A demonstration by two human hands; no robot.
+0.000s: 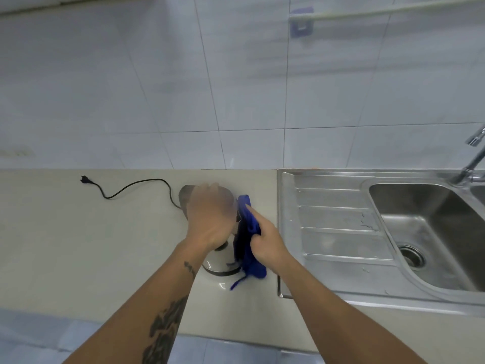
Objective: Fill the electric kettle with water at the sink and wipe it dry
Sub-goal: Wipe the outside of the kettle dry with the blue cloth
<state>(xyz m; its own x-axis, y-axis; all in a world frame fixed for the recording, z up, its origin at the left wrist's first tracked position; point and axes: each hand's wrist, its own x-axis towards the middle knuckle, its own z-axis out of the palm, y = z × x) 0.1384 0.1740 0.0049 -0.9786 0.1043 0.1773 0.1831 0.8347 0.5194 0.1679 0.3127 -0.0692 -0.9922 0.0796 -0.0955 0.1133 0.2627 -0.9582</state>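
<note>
A steel electric kettle (221,264) stands on the beige counter (78,245), left of the sink. My left hand (210,219) lies over its top and hides the lid; whether it grips the lid or only presses on it is blurred. My right hand (265,243) holds a blue cloth (248,248) against the kettle's right side. The cloth hangs down to the counter beside the kettle's base.
A black power cord (131,187) with its plug (85,179) runs left across the counter from behind the kettle. The steel sink (420,232) with drainboard (338,222) and tap (472,158) sits to the right. A tiled wall rises behind.
</note>
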